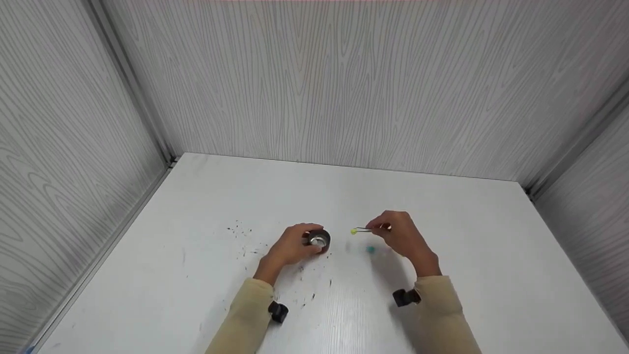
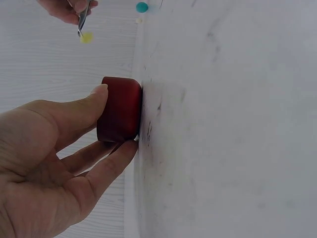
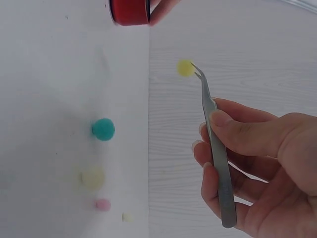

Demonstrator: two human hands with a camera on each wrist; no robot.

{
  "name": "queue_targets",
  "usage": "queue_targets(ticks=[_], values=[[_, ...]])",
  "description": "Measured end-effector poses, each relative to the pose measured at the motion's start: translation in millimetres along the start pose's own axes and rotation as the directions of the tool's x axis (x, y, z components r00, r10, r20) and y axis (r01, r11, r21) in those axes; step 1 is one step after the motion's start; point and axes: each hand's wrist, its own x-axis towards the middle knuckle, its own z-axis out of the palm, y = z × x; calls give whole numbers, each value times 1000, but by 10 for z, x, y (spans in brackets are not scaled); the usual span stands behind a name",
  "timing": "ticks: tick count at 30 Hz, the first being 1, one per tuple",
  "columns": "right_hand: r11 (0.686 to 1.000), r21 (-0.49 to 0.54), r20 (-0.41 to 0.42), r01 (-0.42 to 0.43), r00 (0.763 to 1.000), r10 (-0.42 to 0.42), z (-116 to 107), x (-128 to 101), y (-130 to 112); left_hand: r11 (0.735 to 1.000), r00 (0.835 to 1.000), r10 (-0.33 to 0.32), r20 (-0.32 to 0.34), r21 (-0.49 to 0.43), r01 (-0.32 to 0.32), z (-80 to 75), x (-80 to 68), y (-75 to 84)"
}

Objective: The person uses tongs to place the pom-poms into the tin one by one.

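A small dark-red cup [image 2: 119, 110] with a shiny silver inside stands on the table, open side up. My left hand [image 1: 293, 244] grips it from the left, thumb on one side and fingers on the other. To its right, my right hand [image 1: 404, 236] holds bent-tip steel tweezers [image 3: 221, 168] between thumb and fingers. At their tips is a fuzzy yellow pom-pom [image 3: 185, 68], raised above the tabletop and a short way right of the cup. Under the right hand a teal pom-pom [image 3: 103, 129] lies on the table.
In the right wrist view, a cream pom-pom [image 3: 93, 178], a pink one [image 3: 103, 205] and a smaller pale one [image 3: 127, 217] lie past the teal one. Dark scuffs mark the white table [image 1: 236, 191] around the left hand. Wood-grain panels [image 1: 344, 83] enclose the back and sides.
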Motion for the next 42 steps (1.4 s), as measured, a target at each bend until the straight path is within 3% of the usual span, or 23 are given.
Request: queue_targets(ticks=[12,25,36,42], values=[[1000,-14,11,15,1000,-14,217,51,-148,1000,1000,-6,-3,3,6,2,3,9],[999,-21,16,37,999,-36,431,94,-221,1000,1000,28,-3,15,-28,5,3,-1],[996,-41,10,77,997,-77,528,111,-263,999,999,32,7,28,-32,-10,2,20],[998,-22,23,57,998,-57,534,115,-285,999,999,35,3,13,-35,-6,16,-10]])
